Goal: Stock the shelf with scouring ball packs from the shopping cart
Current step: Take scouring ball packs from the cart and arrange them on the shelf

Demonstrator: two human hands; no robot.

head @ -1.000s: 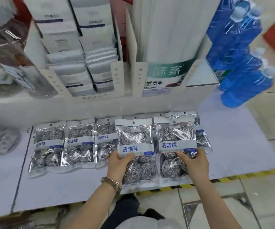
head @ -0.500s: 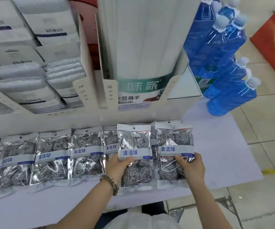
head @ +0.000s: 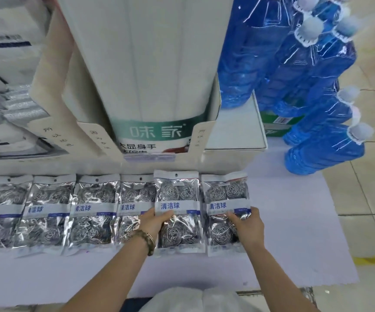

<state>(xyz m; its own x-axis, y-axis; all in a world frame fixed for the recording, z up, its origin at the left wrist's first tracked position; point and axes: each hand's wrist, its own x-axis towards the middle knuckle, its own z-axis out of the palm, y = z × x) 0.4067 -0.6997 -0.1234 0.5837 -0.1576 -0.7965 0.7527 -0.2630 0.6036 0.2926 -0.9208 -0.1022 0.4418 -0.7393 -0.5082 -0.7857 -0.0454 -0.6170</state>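
Head view. Shelf (head: 294, 233), lilac surface: six scouring ball packs (head: 94, 210) lying flat in one row. Left hand (head: 154, 222) grips fifth pack (head: 177, 194), thumb on label. Right hand (head: 247, 226) grips sixth pack (head: 226, 194), rightmost. Blue bottles (head: 317, 75) behind, right.

Low shelf (head: 294, 235), pale lavender top, is carrying six scouring ball packs (head: 92, 210), lying face up in one row along its back, edges overlapping; wrapped blue bottles (head: 324, 152) are sitting at its right rear corner.
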